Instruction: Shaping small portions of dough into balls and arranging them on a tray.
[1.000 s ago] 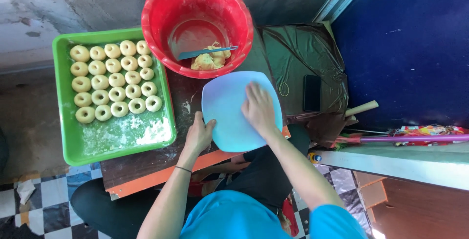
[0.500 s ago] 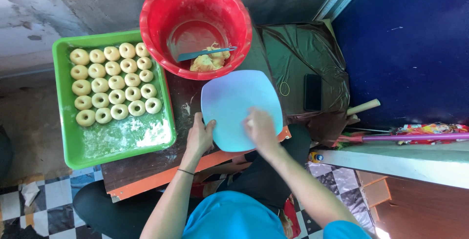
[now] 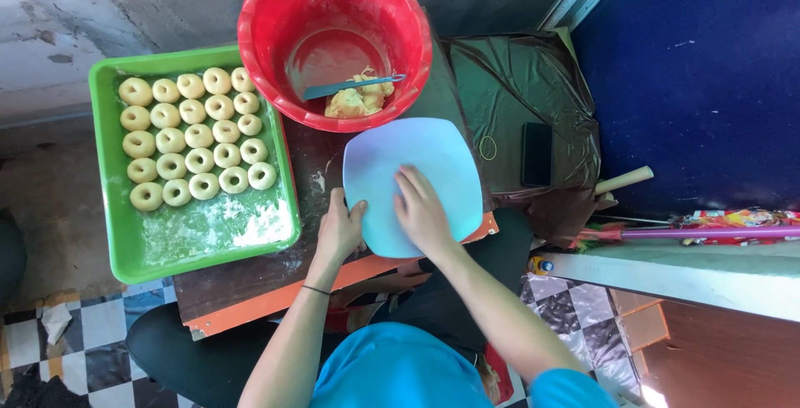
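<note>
Pale blue plate (image 3: 414, 176): squarish with rounded corners, lying flat on dark wooden board (image 3: 250, 279) with orange edge, just below red basin (image 3: 333, 37).

Right hand (image 3: 422, 212): palm down, fingers spread flat on plate's surface, gripping nothing.

Left hand (image 3: 339, 230): resting at plate's left rim, thumb touching the edge, fingers loosely curled against the board; not clearly clasping.

Red basin: round, holding lump of yellowish dough (image 3: 354, 100) and blue spatula (image 3: 350, 85) lying across it.

Green tray (image 3: 112, 200): rectangular, left of plate, touching basin's rim; rows of ring-shaped dough pieces (image 3: 192, 137) in upper half, loose flour in lower half.

Dark plastic sheet (image 3: 517, 83): crumpled, right of plate, bearing black phone (image 3: 536, 154) and rubber band (image 3: 487, 148).

Wooden handle (image 3: 623, 180): beside the sheet's right edge.

Checkered floor (image 3: 50, 341): lower left.
</note>
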